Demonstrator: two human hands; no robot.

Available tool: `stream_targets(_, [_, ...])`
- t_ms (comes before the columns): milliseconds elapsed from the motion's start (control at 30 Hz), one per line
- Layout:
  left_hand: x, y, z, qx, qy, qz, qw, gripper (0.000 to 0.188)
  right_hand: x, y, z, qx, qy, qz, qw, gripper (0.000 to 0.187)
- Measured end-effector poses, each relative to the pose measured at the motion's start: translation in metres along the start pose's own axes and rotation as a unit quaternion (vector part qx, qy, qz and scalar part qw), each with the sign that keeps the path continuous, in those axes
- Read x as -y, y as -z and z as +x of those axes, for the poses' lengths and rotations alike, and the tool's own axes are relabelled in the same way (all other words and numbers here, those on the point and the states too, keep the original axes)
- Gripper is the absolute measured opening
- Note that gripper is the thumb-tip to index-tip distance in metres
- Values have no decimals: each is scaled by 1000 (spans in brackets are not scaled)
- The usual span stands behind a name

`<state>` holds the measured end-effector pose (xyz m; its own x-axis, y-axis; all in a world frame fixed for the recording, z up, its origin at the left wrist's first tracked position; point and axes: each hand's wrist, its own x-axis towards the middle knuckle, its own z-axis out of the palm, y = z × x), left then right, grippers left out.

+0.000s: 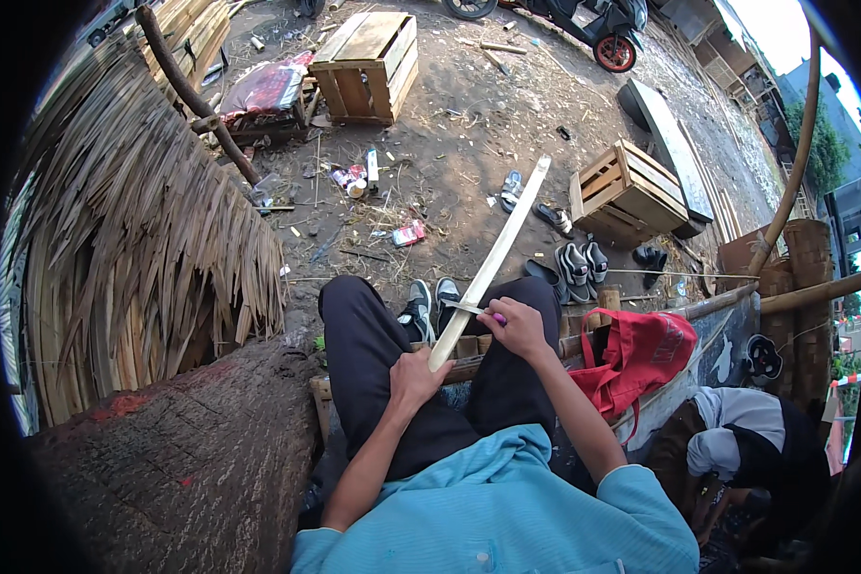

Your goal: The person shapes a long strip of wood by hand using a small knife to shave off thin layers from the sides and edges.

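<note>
A long pale strip, apparently split bamboo, slants away from my lap toward the far right. My left hand is closed around its near end, between my thighs. In my right hand, above my right knee, is a small knife with a purple handle. Its blade lies across the strip a little beyond my left hand, and I cannot tell how deep the edge sits.
A red tote bag hangs beside my right leg. Several shoes, wooden crates and litter lie on the dirt. Dried thatch and a thick log flank my left. Another person bends over at lower right.
</note>
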<state>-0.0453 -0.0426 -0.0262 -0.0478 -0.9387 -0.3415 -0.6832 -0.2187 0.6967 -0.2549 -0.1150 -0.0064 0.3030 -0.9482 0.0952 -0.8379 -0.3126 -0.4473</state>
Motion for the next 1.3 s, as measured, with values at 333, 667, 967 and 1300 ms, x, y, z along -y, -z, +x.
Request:
stream_targets(333, [3,0,0,-8,-3,-4,1000,44,-6,-2,12,1,-2,-52,999,26])
stream_targets(667, [-2,4,-3,-1,5,16,1000,43,-2,-6,17,39,82,-57,994,23])
stream_targets(967, [-5,4,-3,9,3,28,1000,42,-5,-10,13,38,62,-14,997,24])
stream_targets(1300, [-8,10,-3,-12,9,-3,1000,42,1,-7,11,-1,62,-48,997,22])
